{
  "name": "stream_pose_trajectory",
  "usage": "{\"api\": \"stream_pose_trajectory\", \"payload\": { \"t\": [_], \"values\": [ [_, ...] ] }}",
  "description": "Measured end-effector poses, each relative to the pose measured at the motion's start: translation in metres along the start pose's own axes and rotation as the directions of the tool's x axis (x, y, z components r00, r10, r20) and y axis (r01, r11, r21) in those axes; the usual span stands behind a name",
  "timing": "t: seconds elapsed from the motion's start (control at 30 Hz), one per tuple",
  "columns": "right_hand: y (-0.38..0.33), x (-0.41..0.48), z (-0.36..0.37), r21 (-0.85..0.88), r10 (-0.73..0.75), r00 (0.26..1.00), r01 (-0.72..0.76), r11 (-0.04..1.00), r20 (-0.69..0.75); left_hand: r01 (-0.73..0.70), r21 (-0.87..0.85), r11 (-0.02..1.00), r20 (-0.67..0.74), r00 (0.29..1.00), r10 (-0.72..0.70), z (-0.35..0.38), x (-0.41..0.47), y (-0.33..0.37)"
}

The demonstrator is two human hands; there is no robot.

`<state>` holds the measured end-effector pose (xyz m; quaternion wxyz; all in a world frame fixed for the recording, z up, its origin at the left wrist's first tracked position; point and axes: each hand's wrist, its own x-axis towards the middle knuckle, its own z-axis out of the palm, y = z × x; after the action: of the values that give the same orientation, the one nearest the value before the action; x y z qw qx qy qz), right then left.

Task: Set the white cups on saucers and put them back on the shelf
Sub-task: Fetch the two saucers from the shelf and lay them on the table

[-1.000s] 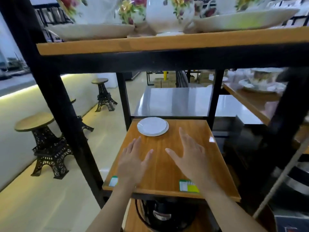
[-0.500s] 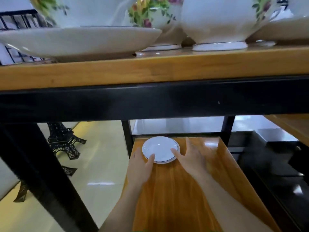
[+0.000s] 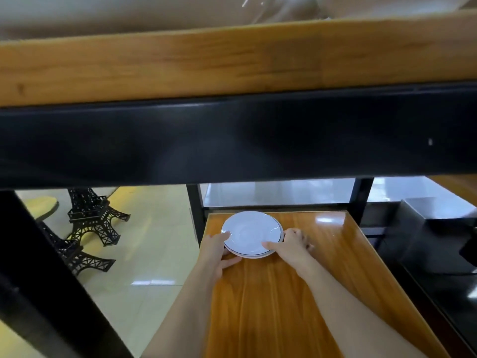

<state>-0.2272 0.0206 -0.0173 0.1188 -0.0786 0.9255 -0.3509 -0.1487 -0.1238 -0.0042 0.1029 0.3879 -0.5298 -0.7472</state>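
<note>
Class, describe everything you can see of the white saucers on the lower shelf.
The saucers are a short stack, round, white and glossy like glazed ceramic, with a thin dark rim line. They lie near the back left of the wooden shelf. The left hand grips the left edge, the right hand the right edge, thumbs on top.

My saucers (image 3: 251,232) look like glossy white ceramic; the shelf board (image 3: 284,293) is shiny varnished wood, its frame (image 3: 232,140) matt black metal.
</note>
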Motion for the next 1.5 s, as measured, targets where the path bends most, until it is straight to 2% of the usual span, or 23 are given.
{"api": "stream_pose_trajectory", "payload": {
  "t": [0.1,0.17,0.3,0.4,0.57,0.73,0.93,1.27,1.4,1.5],
  "values": [
    [0.003,-0.008,-0.004,0.114,-0.01,1.0,0.012,0.993,-0.021,0.006,0.044,0.999,0.003,1.0,-0.006,-0.001,-0.003,-0.002],
    [0.008,-0.018,-0.007,0.226,-0.028,0.999,0.021,0.974,0.028,-0.01,0.089,0.996,0.0,1.0,0.01,-0.001,-0.009,-0.005],
    [0.017,-0.041,-0.016,0.437,-0.077,0.989,0.013,0.899,0.128,-0.081,0.141,0.987,0.079,0.994,0.071,0.0,-0.032,-0.012],
    [0.023,-0.064,-0.024,0.526,-0.105,0.988,0.03,0.85,0.113,-0.159,0.189,0.969,0.089,0.985,0.145,0.001,-0.059,-0.02],
    [0.037,-0.108,-0.035,0.673,-0.111,0.992,0.043,0.739,0.059,-0.212,0.156,0.965,0.134,0.972,0.192,-0.003,-0.109,-0.045],
    [0.056,-0.159,-0.039,0.715,-0.103,0.994,0.05,0.697,0.03,-0.255,0.101,0.962,0.094,0.965,0.246,-0.01,-0.163,-0.074],
    [0.084,-0.226,-0.051,0.751,-0.092,0.995,0.042,0.659,0.026,-0.254,0.128,0.959,0.097,0.965,0.242,-0.018,-0.223,-0.103],
    [0.138,-0.348,-0.088,0.722,0.025,0.968,0.169,0.671,-0.25,-0.343,0.134,0.93,0.335,0.899,0.283,-0.009,-0.329,-0.142],
    [0.179,-0.407,-0.112,0.735,0.137,0.942,0.143,0.663,-0.307,-0.295,0.127,0.947,0.454,0.866,0.209,0.012,-0.376,-0.173],
    [0.216,-0.456,-0.139,0.701,0.231,0.891,0.125,0.702,-0.391,-0.281,0.173,0.944,0.55,0.823,0.144,0.038,-0.417,-0.199]
  ]
}}
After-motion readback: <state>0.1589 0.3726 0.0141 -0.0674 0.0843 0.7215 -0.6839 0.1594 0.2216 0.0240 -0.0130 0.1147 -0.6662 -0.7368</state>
